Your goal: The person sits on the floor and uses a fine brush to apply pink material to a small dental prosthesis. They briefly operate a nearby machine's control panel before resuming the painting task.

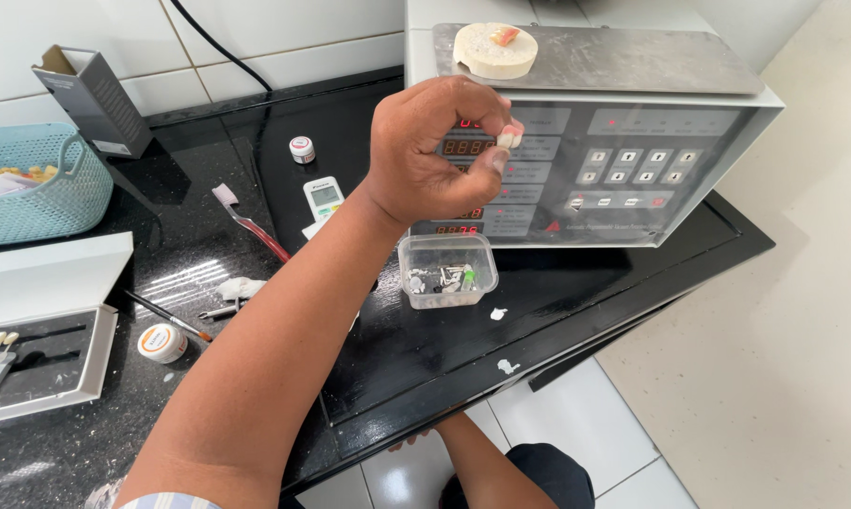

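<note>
One of the hands, left (pixel 435 155), raised with arm outstretched, pinched on small tooth piece (pixel 509 138); right at six o'clock, grip unclear.

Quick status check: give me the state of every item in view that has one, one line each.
Left hand: raised, pinching a small tooth-like piece in its fingertips.
Right hand: mostly hidden under the counter edge; grip cannot be told.
Machine: on, red digits lit.
Clear plastic container: lid off, small parts inside.
Round block: resting on the machine's metal top.
Small white jar: closed.
Teal basket: upright, holding items.
</note>
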Action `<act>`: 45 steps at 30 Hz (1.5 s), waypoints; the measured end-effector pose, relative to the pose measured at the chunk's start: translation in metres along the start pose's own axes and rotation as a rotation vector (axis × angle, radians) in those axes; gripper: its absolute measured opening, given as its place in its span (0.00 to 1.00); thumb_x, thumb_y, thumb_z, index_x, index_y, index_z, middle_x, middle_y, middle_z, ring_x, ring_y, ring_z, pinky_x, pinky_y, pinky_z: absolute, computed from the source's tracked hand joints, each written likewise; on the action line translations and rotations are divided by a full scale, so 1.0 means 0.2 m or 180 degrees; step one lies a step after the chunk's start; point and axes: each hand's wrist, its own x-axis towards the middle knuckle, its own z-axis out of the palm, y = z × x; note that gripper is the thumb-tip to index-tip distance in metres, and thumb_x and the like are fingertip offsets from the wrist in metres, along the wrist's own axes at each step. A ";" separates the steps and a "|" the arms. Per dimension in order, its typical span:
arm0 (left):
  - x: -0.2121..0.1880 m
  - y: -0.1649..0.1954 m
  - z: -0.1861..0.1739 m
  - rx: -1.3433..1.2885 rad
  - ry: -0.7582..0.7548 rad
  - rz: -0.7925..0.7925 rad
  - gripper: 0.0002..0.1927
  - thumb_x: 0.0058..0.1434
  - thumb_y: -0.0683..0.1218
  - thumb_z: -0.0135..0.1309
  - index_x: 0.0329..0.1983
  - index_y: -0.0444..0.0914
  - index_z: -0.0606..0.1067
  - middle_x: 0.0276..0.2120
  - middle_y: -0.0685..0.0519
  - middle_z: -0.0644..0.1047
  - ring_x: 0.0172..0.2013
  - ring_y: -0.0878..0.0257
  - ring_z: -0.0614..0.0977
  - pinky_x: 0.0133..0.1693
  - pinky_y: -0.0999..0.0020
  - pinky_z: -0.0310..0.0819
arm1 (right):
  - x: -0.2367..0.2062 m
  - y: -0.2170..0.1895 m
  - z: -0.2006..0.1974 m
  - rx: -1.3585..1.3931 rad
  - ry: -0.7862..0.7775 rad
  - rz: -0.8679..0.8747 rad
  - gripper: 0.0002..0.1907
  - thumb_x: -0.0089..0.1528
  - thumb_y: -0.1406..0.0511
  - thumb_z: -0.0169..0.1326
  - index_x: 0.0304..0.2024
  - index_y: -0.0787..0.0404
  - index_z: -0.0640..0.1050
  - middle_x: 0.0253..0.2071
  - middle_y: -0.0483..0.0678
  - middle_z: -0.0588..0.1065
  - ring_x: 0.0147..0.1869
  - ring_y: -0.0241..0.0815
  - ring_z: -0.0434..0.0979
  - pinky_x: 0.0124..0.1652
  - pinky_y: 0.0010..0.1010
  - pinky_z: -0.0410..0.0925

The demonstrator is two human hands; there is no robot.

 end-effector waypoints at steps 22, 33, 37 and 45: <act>0.01 0.02 0.00 0.0004 0.0070 0.0004 0.08 0.57 0.37 0.62 0.37 0.38 0.75 0.35 0.53 0.81 0.37 0.65 0.86 0.39 0.74 0.83 | -0.04 -0.07 0.02 -0.0226 0.0020 0.0075 0.10 0.68 0.63 0.58 0.41 0.64 0.82 0.38 0.54 0.83 0.41 0.49 0.86 0.40 0.36 0.77; 0.07 0.07 0.01 -0.0118 0.0275 -0.0025 0.08 0.56 0.36 0.63 0.35 0.36 0.74 0.34 0.52 0.80 0.38 0.63 0.87 0.42 0.71 0.83 | -0.70 -0.21 0.00 -0.0109 -0.2061 -0.1726 0.09 0.68 0.63 0.58 0.41 0.65 0.82 0.38 0.55 0.83 0.41 0.50 0.86 0.40 0.36 0.77; 0.10 0.10 0.02 -0.0276 0.0324 -0.0071 0.08 0.55 0.36 0.62 0.34 0.36 0.74 0.34 0.51 0.81 0.36 0.63 0.86 0.41 0.71 0.82 | -1.15 -0.32 -0.29 0.1013 -0.1238 -0.3640 0.09 0.69 0.64 0.58 0.41 0.65 0.82 0.38 0.55 0.83 0.41 0.50 0.86 0.41 0.37 0.77; 0.16 0.17 -0.01 -0.0328 0.0314 0.0014 0.08 0.57 0.35 0.63 0.35 0.35 0.74 0.34 0.50 0.81 0.37 0.60 0.86 0.42 0.69 0.81 | -0.92 -0.44 -0.96 0.1705 0.4963 -0.4791 0.04 0.69 0.69 0.50 0.38 0.61 0.73 0.32 0.50 0.70 0.24 0.37 0.64 0.24 0.25 0.62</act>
